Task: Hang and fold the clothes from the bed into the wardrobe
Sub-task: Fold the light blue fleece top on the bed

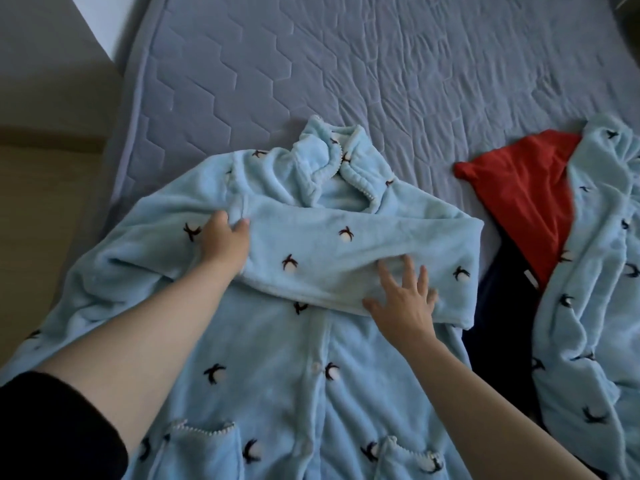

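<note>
Left hand [223, 242]: I see it at the end of the sleeve folded across the chest, fingers curled into the fleece and gripping it.
Right hand [403, 301]: flat, fingers spread wide, pressing on the lower edge of that same sleeve; it grasps nothing.
Grey quilted bed [346, 64]: fills most of my view, and every garment lies on it.
Light blue fleece buttoned nightgown [277, 358]: spread front-up in the middle of the bed, with its collar at the far end. Two trimmed pockets sit near the bottom edge of my view, and small dark-and-white motifs are scattered over it.
Folded sleeve [346, 244]: laid straight across the chest, just below the collar, under both hands.
Second light blue fleece garment [588, 271]: crumpled at the right edge, same motifs, well apart from the hands.
Red cloth [526, 188]: partly tucked under that second garment.
Dark navy cloth [498, 323]: between the nightgown and the second garment, touching the red cloth.
</note>
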